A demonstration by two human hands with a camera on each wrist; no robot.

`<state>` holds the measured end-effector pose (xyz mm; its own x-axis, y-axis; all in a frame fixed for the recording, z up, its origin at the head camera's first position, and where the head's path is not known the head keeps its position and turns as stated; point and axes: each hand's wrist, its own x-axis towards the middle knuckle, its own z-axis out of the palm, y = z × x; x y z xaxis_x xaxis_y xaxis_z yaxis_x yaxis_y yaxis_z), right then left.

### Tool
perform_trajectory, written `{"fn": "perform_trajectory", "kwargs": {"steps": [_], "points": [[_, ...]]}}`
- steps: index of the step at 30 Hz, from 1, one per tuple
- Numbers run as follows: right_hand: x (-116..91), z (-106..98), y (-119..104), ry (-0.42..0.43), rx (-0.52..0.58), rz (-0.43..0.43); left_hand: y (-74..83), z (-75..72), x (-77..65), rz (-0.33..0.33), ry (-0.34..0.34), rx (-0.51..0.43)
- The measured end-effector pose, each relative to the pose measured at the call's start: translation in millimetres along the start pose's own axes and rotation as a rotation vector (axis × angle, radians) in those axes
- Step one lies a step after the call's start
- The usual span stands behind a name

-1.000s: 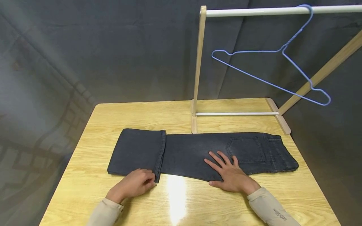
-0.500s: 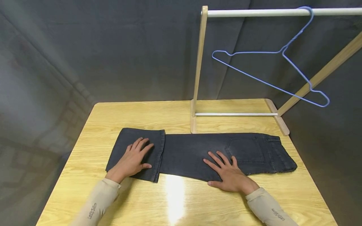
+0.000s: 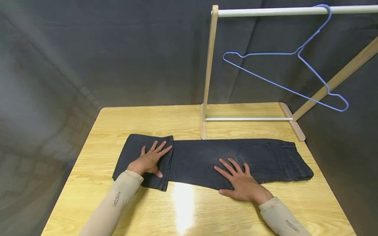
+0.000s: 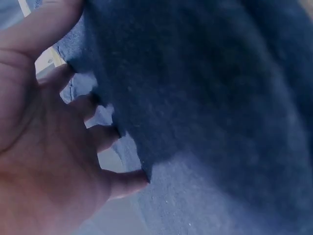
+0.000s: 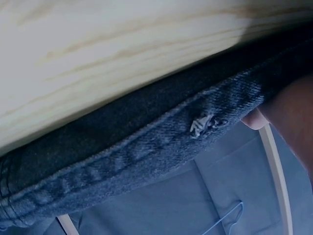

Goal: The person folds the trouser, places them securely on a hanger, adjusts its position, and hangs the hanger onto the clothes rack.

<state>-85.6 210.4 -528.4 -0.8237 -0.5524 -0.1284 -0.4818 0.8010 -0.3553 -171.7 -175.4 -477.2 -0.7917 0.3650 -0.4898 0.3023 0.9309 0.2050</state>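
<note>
Where fingers spread, gripping nothing: left hand [image 3: 148,162] and right hand [image 3: 241,184], on jeans [image 3: 195,159]
Jeans' long axis: nine-to-three o'clock
Folded hem [image 3: 167,170]: nearer left hand, at its three o'clock

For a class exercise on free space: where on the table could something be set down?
Yellow wooden table: free behind the folded dark denim jeans, left of the pale wooden rack; also in front, between the beige sleeves. Crowded: along the jeans, where the left hand and right hand rest.

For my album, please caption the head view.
Left hand and right hand spread on dark jeans, a blue hanger hanging behind.
</note>
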Motion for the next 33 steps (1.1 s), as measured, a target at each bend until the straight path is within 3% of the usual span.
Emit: {"fn": "perform_trajectory", "kwargs": {"steps": [2, 6, 14, 17, 27, 30, 33], "points": [[-1, 1, 0, 0.020, 0.006, -0.006, -0.5, -1.0, 1.8, -0.001, -0.006, 0.003], [0, 3, -1, 0.025, 0.024, -0.015, -10.8, 2.1, -2.5, 0.020, 0.045, 0.011], [0, 2, 0, -0.016, 0.014, 0.008, -59.1, 8.9, -30.5, -0.039, 0.246, 0.065], [0, 1, 1, -0.015, 0.003, 0.010, -72.2, 11.8, -36.0, -0.019, 0.274, 0.033], [-1, -1, -1, 0.005, -0.009, -0.004, -97.8, 26.8, -30.5, 0.080, 0.214, -0.205], [-2, -2, -2, 0.020, -0.007, -0.007, -101.9, 32.4, -29.8, 0.111, 0.265, -0.230], [-2, -2, -2, 0.032, -0.008, -0.015, -105.6, 39.2, -29.2, 0.113, 0.357, -0.191]]}}
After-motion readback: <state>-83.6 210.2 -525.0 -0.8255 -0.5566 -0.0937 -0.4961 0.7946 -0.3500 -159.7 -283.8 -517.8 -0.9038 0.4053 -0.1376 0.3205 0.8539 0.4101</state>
